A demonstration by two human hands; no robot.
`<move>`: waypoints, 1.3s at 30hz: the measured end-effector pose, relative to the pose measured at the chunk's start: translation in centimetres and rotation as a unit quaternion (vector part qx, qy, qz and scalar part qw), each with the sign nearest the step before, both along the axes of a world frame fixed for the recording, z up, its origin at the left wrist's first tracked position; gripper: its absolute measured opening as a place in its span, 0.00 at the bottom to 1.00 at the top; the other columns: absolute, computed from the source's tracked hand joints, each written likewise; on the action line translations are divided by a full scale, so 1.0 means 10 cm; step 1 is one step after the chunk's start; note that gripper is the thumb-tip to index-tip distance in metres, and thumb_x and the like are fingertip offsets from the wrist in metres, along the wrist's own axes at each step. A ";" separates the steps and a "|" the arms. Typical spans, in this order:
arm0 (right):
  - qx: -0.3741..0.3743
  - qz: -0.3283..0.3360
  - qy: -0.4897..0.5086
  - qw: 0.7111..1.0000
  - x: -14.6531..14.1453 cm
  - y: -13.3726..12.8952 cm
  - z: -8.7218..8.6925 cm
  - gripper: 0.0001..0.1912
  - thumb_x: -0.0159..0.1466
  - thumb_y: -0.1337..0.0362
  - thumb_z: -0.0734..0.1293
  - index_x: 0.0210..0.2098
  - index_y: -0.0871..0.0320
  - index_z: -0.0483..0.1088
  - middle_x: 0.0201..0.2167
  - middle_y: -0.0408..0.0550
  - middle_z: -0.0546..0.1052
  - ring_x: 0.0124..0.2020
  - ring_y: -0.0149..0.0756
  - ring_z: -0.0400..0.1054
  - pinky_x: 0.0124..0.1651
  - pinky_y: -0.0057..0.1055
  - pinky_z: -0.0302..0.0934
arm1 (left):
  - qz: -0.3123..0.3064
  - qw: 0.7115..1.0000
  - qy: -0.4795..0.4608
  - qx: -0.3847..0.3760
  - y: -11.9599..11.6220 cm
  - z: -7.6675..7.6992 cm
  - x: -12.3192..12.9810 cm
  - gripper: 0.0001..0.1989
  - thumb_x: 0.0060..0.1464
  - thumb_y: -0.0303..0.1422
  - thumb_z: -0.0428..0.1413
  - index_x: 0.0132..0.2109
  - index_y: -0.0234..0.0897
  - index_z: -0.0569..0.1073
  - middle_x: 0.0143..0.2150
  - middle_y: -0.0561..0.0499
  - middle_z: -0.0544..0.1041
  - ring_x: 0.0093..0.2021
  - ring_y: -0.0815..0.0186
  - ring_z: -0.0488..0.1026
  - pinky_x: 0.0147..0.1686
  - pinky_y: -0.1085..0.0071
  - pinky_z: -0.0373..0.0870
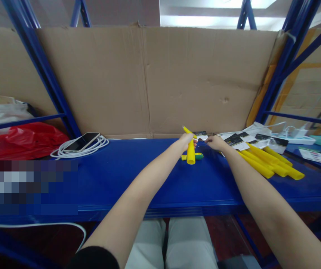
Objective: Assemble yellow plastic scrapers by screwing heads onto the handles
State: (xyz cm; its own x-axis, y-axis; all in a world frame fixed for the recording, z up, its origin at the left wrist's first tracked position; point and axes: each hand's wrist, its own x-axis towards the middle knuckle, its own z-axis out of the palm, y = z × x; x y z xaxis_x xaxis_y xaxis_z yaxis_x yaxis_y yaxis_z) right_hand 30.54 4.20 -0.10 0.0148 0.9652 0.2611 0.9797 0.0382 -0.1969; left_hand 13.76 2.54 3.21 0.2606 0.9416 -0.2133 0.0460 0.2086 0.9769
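Observation:
My left hand (187, 140) is wrapped round a yellow tube (191, 153), whose wide open end points toward me. A thin yellow piece with a pale tip (188, 130) sticks out beyond the same hand. Under the tube, a green and yellow handle (198, 156) lies on the blue table. My right hand (214, 142) is at the table's back, beside a black and white card (201, 135); its fingers are bent, and what they hold, if anything, is too small to make out. Right of it, several yellow tubes (264, 158) lie in a pile near black and white cards (235, 141).
The blue table (115, 179) has a cardboard wall (98, 82) behind it and blue posts at both sides. At left lie a phone (82, 142) on a coiled white cable (103, 141) and a red bag (34, 138). A white power strip (296, 139) is at right.

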 end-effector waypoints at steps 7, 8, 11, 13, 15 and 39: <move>-0.076 0.085 -0.026 0.993 -0.19 0.02 0.01 0.23 0.56 0.74 0.58 0.49 0.62 0.72 0.46 0.50 0.76 0.46 0.38 0.69 0.49 0.27 0.60 | 0.058 0.995 0.039 0.068 -0.26 0.03 -0.77 0.10 0.56 0.24 0.44 0.45 0.30 0.63 0.26 0.52 0.69 0.17 0.75 0.62 0.17 0.77 0.59; -0.077 0.080 -0.035 0.993 -0.21 0.02 0.01 0.23 0.56 0.74 0.58 0.49 0.63 0.72 0.47 0.50 0.75 0.47 0.38 0.69 0.49 0.26 0.60 | 0.071 0.993 0.048 0.081 -0.30 0.03 -0.88 0.10 0.56 0.23 0.44 0.46 0.31 0.61 0.27 0.52 0.70 0.17 0.74 0.63 0.17 0.77 0.59; -0.089 0.074 -0.047 0.992 -0.23 0.02 0.00 0.24 0.55 0.76 0.58 0.49 0.64 0.72 0.48 0.51 0.74 0.49 0.38 0.68 0.51 0.24 0.58 | 0.104 0.988 0.061 0.100 -0.40 0.04 -1.14 0.12 0.56 0.23 0.44 0.48 0.33 0.58 0.29 0.51 0.71 0.17 0.74 0.65 0.16 0.77 0.58; -0.094 0.072 -0.051 0.992 -0.23 0.01 -0.01 0.25 0.54 0.77 0.57 0.49 0.65 0.72 0.49 0.51 0.74 0.50 0.37 0.67 0.51 0.23 0.58 | 0.117 0.985 0.063 0.110 -0.45 0.05 -1.26 0.12 0.56 0.22 0.44 0.48 0.35 0.56 0.30 0.51 0.71 0.17 0.74 0.66 0.15 0.79 0.57; -0.100 0.068 -0.054 0.991 -0.24 0.00 -0.01 0.26 0.54 0.78 0.56 0.49 0.65 0.71 0.48 0.51 0.74 0.48 0.37 0.68 0.51 0.23 0.58 | 0.126 0.984 0.059 0.108 -0.48 0.03 -1.34 0.13 0.56 0.22 0.44 0.48 0.36 0.55 0.31 0.51 0.72 0.17 0.75 0.66 0.15 0.79 0.57; -0.074 0.009 -0.102 0.992 -0.44 0.30 -0.10 0.23 0.62 0.64 0.52 0.53 0.51 0.68 0.58 0.49 0.65 0.58 0.53 0.55 0.54 0.56 0.52 | 0.162 0.979 0.034 0.121 -0.52 -0.05 -1.44 0.17 0.56 0.23 0.45 0.50 0.39 0.50 0.34 0.50 0.72 0.14 0.75 0.65 0.12 0.78 0.56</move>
